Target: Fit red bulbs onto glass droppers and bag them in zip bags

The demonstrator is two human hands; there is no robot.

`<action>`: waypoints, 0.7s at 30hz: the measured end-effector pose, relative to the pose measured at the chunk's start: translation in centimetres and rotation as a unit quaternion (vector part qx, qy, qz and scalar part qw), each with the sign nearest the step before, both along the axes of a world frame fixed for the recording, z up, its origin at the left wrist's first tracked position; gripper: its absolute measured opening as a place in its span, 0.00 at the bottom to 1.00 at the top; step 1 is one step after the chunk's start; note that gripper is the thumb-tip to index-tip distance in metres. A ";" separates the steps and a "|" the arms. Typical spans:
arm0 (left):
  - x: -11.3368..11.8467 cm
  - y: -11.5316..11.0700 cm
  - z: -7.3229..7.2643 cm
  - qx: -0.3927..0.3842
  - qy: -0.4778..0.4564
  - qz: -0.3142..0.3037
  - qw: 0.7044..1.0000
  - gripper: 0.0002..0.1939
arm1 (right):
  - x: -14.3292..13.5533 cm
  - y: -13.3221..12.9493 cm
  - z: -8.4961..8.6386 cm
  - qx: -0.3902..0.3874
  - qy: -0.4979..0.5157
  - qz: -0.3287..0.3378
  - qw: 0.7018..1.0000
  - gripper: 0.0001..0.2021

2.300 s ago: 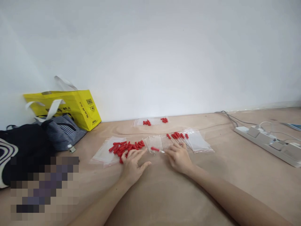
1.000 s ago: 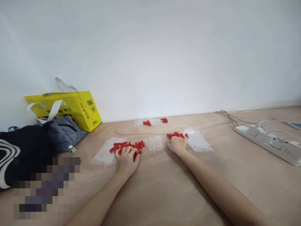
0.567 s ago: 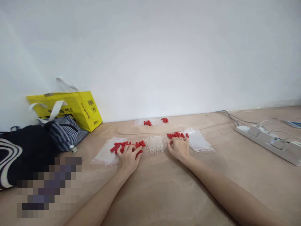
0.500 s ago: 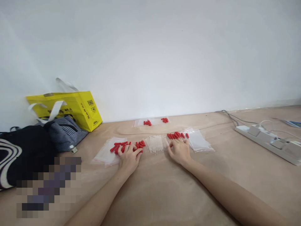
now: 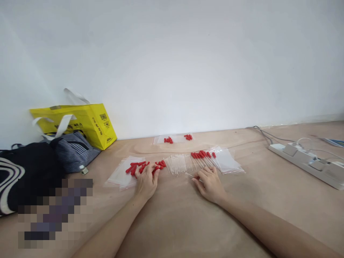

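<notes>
My left hand point(image 5: 147, 181) rests on the left pile, with thumb and fingertips pinched on a small red bulb-shaped cap point(image 5: 156, 168). More red caps point(image 5: 133, 169) lie around its fingers, partly hidden beneath them. My right hand point(image 5: 211, 182) is closed on a thin clear tube point(image 5: 189, 175), whose tip points left. Between the hands spreads a row of thin clear tubes point(image 5: 177, 165). Beyond my right hand, several tubes fitted with red caps point(image 5: 200, 154) lie side by side, their red ends away from me.
Clear zip bags point(image 5: 119, 172) lie under the left pile, and another stack of bags point(image 5: 228, 160) lies at right. A filled bag point(image 5: 177, 139) lies by the wall. A yellow bag point(image 5: 98, 125) and dark bag point(image 5: 32, 175) stand left; a power strip point(image 5: 306, 165) is right.
My right hand has drawn back toward me and slightly right, with a clear tube in its fingers. My left hand has shifted slightly left, a red cap now showing at its fingertips.
</notes>
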State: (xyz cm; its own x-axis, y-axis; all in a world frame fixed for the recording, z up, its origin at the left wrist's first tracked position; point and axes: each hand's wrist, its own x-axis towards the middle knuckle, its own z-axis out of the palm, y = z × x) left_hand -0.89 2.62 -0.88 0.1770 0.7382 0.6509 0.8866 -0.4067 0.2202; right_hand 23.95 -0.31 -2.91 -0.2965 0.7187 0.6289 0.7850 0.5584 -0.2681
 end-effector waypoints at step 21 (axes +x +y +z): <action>2.8 -3.1 0.0 -0.164 -0.007 -0.180 0.970 0.12 | -0.5 -0.1 0.2 0.004 -0.045 0.053 0.998 0.06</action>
State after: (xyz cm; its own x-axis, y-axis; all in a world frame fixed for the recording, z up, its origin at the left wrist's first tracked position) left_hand 1.93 -0.47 -0.87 0.4542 0.7984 0.3953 0.6966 -0.5949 0.4011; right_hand 23.50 -0.45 -2.69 -0.4255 0.6754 0.6023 0.7420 0.6413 -0.1950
